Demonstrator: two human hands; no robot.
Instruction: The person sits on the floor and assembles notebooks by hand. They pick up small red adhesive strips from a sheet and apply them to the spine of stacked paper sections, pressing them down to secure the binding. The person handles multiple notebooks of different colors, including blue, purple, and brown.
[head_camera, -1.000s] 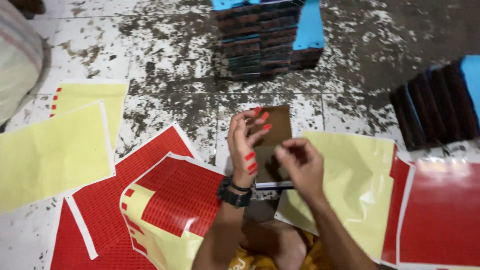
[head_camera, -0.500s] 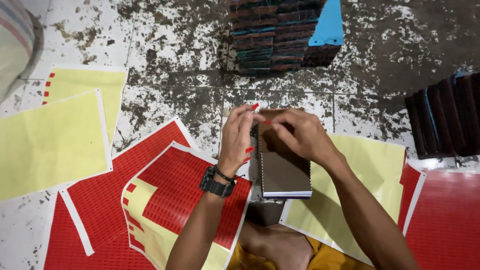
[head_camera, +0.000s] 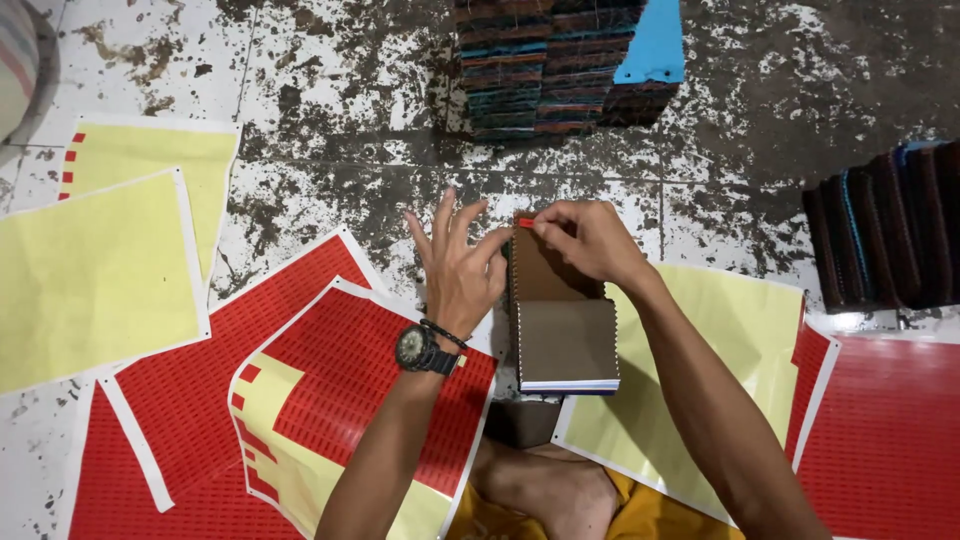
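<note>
Speckled grey floor tiles (head_camera: 330, 90) lie under everything, with red sticker sheets (head_camera: 320, 370) and yellow backing sheets (head_camera: 90, 270) spread around. Both arms reach forward and meet over a brown notebook (head_camera: 560, 320) that lies near the person's knees. Right hand (head_camera: 590, 240) bends down, its thumb and finger pinching a small red sticker (head_camera: 525, 222) at the notebook's top edge. Left hand (head_camera: 460, 265) has fingers spread wide, thumb touching the notebook's top corner. It wears a black watch (head_camera: 420, 348).

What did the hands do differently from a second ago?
The left hand lost its red stickers and moved beside the brown booklet, fingers spread. The right hand rose to the booklet's top edge, pinching one red sticker there. The booklet now stands in full view. The sheets and stacks stayed.
</note>
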